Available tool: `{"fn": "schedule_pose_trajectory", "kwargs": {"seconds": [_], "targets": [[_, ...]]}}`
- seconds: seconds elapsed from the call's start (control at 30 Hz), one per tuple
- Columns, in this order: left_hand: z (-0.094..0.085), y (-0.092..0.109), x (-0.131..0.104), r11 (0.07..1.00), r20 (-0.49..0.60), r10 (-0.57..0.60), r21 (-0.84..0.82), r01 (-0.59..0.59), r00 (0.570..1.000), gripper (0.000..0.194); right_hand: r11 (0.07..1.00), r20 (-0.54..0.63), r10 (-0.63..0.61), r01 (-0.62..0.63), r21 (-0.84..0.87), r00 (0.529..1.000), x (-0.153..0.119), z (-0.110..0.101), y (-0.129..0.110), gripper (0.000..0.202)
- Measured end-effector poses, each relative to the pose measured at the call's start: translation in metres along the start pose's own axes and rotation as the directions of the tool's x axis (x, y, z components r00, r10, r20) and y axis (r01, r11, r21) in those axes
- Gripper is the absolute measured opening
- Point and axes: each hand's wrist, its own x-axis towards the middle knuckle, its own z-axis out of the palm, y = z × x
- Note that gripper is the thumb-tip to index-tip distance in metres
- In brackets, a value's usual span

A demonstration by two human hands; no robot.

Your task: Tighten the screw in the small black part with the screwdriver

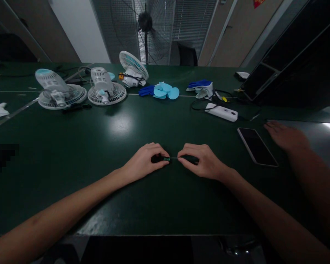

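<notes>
Near the middle of the dark green table, my left hand (143, 161) is closed, thumb and fingers pinching a small dark piece with green markings (166, 159), whose kind I cannot make out. Facing it, my right hand (205, 161) grips a screwdriver (191, 158) by its dark handle. The thin metal shaft lies level and points left. Its tip meets the small dark piece or ends right beside it; the fingers partly hide the contact.
Fans (106, 86) with white grilles stand at the back left. Light blue fan blades (166, 91) and gloves (200, 88) lie along the back. A white power bank (221, 112) and a phone (257, 147) are on the right, beside another person's hand (288, 137) on a laptop-like grey surface.
</notes>
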Motion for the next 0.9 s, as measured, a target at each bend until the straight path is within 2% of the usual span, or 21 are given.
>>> {"fn": "schedule_pose_trajectory", "kwargs": {"seconds": [0.23,0.57,0.63,0.77,0.9], "targets": [[-0.002,-0.002,-0.006,1.0,-0.015,0.01,0.008,-0.01,1.0,0.023,1.0,0.019,0.015,-0.015,0.027,1.0,-0.001,-0.004,0.0,0.013],[-0.001,-0.006,-0.007,0.999,-0.031,0.027,0.02,-0.027,0.999,0.018,1.0,0.063,0.007,-0.007,0.007,0.998,0.001,-0.003,-0.002,0.014],[-0.001,-0.006,-0.007,0.999,-0.023,0.027,0.023,-0.027,0.999,0.017,0.999,0.021,0.007,-0.008,0.049,1.0,0.004,0.001,-0.006,0.014],[-0.001,-0.005,-0.006,0.999,-0.009,0.024,0.038,-0.024,1.0,0.018,0.986,-0.142,0.028,-0.004,0.166,0.989,0.012,0.007,-0.013,0.014],[-0.002,-0.003,-0.006,0.999,-0.007,0.018,0.036,-0.018,1.0,0.018,0.988,-0.139,0.028,-0.006,0.157,0.99,0.009,0.003,-0.009,0.016]]}}
